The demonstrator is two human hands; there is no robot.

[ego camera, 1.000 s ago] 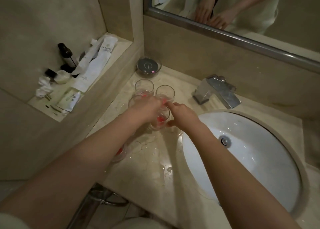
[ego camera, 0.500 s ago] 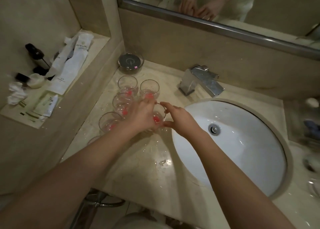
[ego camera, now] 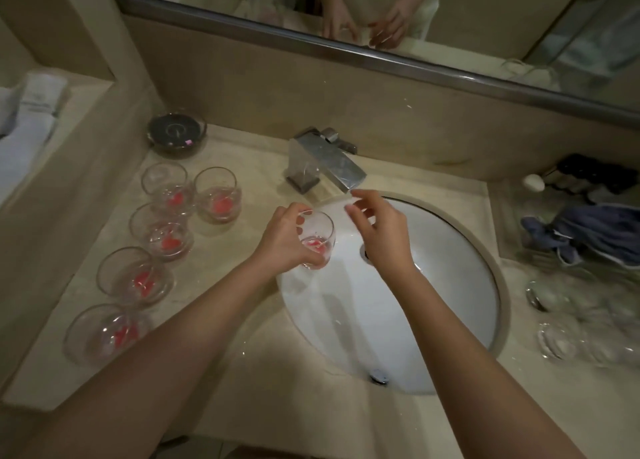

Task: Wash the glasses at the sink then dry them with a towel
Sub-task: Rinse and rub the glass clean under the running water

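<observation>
My left hand [ego camera: 282, 240] grips a clear glass [ego camera: 317, 238] with red residue at its bottom, held over the left rim of the white sink [ego camera: 450, 285]. My right hand [ego camera: 381, 231] hovers just right of the glass and below the spout of the chrome faucet [ego camera: 325, 162], fingers loosely spread, holding nothing. No water shows at the spout. Several more glasses with red residue [ego camera: 216, 195] stand on the counter left of the sink. A dark blue towel [ego camera: 588, 231] lies at the right.
A dark round dish [ego camera: 176, 134] sits at the counter's back left. Blurred clear glasses [ego camera: 568, 323] crowd the counter right of the sink. White folded cloths [ego camera: 31, 119] lie on the raised ledge at far left. A mirror [ego camera: 381, 11] runs above.
My left hand has lifted one glass from the group and carried it right, over the sink's edge. My right hand left the glass and rose toward the faucet. The view swung right.
</observation>
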